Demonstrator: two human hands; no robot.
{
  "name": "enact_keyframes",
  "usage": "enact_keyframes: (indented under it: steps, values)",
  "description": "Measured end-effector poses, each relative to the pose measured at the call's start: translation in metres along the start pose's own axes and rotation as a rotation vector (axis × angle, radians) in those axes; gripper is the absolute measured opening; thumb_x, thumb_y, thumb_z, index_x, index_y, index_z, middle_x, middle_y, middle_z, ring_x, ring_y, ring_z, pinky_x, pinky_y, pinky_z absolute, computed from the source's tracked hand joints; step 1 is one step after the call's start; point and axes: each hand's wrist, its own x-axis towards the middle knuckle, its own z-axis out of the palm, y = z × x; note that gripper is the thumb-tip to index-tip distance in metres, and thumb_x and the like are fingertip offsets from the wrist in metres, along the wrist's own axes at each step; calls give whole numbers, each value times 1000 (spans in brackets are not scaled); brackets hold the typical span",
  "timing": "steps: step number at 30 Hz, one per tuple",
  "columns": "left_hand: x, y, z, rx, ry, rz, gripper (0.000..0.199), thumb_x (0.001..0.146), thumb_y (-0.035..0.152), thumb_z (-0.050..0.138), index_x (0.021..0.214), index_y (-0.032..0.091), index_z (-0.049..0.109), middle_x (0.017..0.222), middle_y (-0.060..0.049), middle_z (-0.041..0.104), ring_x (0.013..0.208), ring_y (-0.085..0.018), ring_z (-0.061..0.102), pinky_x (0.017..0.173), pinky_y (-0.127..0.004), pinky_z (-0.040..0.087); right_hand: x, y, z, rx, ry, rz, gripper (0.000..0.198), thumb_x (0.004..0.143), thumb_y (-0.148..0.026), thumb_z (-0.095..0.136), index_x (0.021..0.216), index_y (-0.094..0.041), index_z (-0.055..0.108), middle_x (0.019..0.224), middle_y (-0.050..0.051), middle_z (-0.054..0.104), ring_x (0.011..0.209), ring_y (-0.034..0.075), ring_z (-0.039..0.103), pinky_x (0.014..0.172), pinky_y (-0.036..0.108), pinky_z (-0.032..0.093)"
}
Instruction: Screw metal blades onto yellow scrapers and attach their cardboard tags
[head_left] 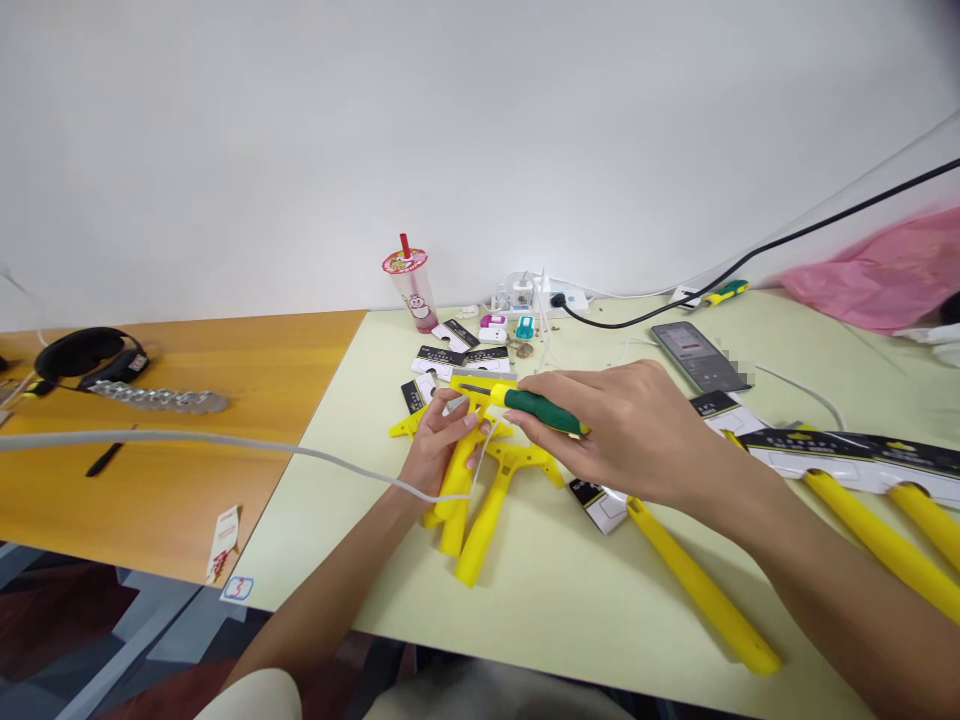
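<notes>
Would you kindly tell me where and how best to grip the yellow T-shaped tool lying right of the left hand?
Probably by its handle, from the right: it is slim and straight with a free near end, while the left hand and other yellow tools crowd its left.

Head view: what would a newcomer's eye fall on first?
Probably the bright yellow tools bunched mid-table, one held in the left hand, with the right hand gripping a green-handled screwdriver over it. Next, likely the pink bag at the table's far right and the cup with a red straw near the wall.
</notes>
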Motion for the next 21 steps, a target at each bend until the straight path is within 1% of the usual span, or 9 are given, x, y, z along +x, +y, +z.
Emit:
enact_keyframes:
  steps: [5,12,21]
  values:
    - [1,-1,-1,-12,-7,8,59,72,23,99,110,27,55,93,1,69,77,-15,70,42,-16,44,0,1,1,-7,4,3,37,113,-46,52,108,-20,76,75,4,78,58,17,63,57,33,19]
    - [2,0,-3,-46,8,-10,58,73,22,97,112,27,55,95,1,67,79,-15,71,42,-15,41,0,3,1,-25,-31,6,38,113,-46,50,105,-19,75,70,3,75,56,17,61,58,32,19]
    - [1,3,1,-42,23,-13,59,71,20,98,110,27,55,95,2,66,78,-14,69,42,-16,42,0,3,1,-36,-49,21,38,113,-46,49,104,-19,76,73,4,76,57,17,61,59,33,19]
